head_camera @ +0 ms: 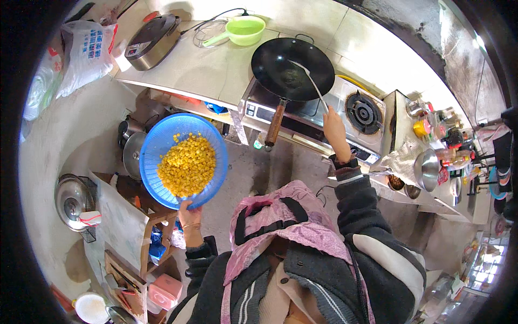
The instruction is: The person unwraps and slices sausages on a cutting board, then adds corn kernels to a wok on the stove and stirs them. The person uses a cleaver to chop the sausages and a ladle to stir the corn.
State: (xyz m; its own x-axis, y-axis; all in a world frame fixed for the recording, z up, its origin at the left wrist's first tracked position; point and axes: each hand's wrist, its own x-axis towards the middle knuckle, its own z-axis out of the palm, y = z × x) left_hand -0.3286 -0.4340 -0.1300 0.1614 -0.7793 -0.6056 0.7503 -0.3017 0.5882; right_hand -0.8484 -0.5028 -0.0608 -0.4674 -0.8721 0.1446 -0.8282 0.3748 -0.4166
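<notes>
My left hand [190,218] grips the near rim of a blue plastic colander [151,156], holding it out over the floor at the left. A heap of yellow corn kernels [188,168] lies in it. With my right hand [336,131] I hold the handle of a metal spatula [313,83], its head resting inside a black wok [275,60]. The wok sits on the left burner of the gas stove and hides it; a small pool, seemingly of oil, shows at its bottom. Its wooden handle [276,123] points towards me.
Right of the wok is a bare gas burner [364,112]. A light green plastic dipper [247,31] and a rice cooker [151,42] stand on the left counter. Jars, bottles and a steel bowl [427,170] crowd the right counter. A wooden shelf unit [147,243] stands at my left.
</notes>
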